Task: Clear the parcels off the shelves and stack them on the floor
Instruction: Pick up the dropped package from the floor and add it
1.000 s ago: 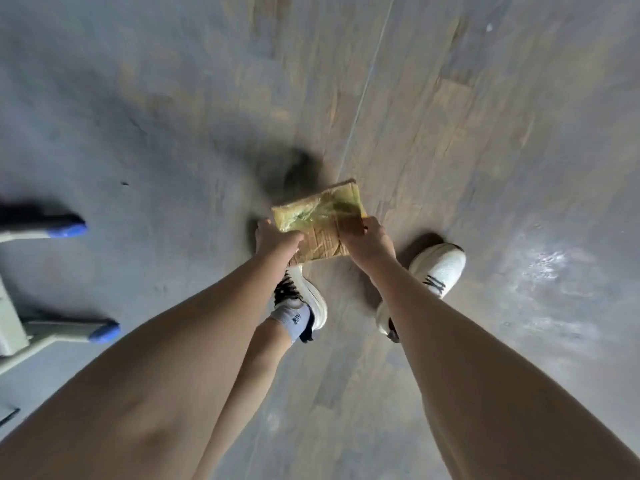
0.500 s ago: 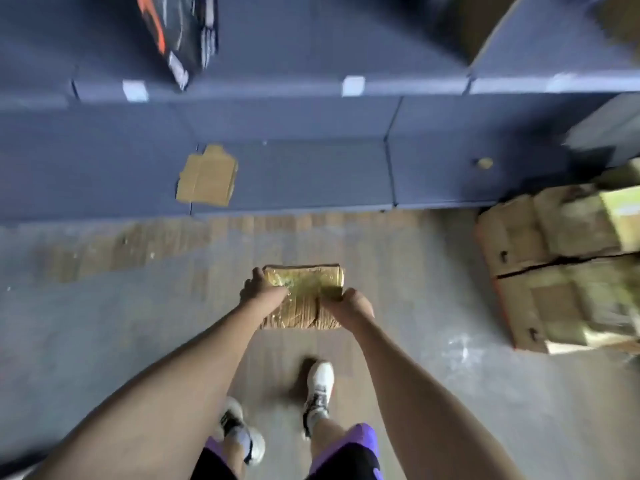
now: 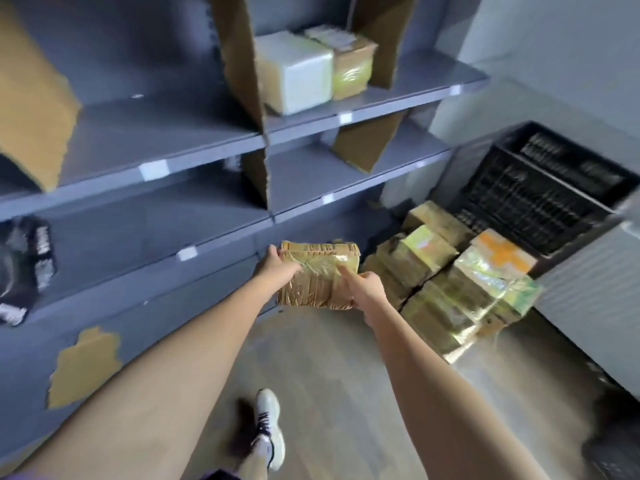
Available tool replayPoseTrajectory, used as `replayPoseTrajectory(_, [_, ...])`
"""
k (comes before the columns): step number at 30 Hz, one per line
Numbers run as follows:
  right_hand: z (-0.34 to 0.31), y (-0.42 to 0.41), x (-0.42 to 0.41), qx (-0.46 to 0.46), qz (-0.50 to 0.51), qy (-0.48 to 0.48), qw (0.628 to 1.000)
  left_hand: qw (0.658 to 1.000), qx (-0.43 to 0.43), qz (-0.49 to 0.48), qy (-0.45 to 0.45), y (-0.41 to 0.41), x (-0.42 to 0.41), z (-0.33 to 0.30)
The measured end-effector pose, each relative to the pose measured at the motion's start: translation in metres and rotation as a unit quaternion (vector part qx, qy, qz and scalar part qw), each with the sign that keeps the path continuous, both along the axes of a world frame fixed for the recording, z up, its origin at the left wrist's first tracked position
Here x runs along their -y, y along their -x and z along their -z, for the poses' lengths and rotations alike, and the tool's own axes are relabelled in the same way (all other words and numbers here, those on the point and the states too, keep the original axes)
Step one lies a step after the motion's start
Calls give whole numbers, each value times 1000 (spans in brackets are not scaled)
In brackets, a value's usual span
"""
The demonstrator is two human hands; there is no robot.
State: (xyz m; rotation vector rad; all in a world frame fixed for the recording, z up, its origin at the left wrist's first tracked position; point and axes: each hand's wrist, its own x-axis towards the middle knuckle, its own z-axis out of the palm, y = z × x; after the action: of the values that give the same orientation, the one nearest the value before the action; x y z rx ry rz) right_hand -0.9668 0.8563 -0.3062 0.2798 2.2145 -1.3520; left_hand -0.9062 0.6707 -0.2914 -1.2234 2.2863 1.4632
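Observation:
A flat brown parcel (image 3: pixel 317 277) wrapped in shiny tape is held out in front of me in both hands. My left hand (image 3: pixel 275 270) grips its left edge and my right hand (image 3: pixel 367 294) grips its right near corner. To the right, a stack of taped cardboard parcels (image 3: pixel 450 282) lies on the floor against the wall. On an upper grey shelf (image 3: pixel 398 98) stand a white-wrapped parcel (image 3: pixel 294 74) and a brown taped parcel (image 3: pixel 351 65). A black parcel (image 3: pixel 27 268) sits on a lower shelf at the far left.
Brown cardboard dividers (image 3: pixel 239 57) stand upright between shelf bays. A black plastic crate (image 3: pixel 547 188) sits behind the floor stack at the right. A grey wall panel (image 3: pixel 588 306) runs along the right. My white shoe (image 3: pixel 268 424) is on the wooden floor (image 3: pixel 329 393).
My view has swung up from the floor to the shelves and turned right. The parcel stays held in both hands and is now nearer the floor stack.

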Motion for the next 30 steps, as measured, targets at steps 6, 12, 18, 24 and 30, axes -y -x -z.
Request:
replayPoseTrajectory(6, [-13,72,-40,27,126,33,991,989,-39,122,-78,126,-25,11])
replayPoseTrajectory(12, [-5,124,-67,70,214,28,974,963,6,213,-164,218,-48,18])
replayPoseTrajectory(18, [-36,139,-96,55,281,4,958,953,-5,277,-127,279,-100,11])
replayPoseTrajectory(24, [-34,172,-130,45,321,-24,946,936,-17,343,-73,323,-140,10])
replayPoseTrajectory(30, [-16,204,-189,41,336,-21,941,923,-2,377,-73,360,-196,14])
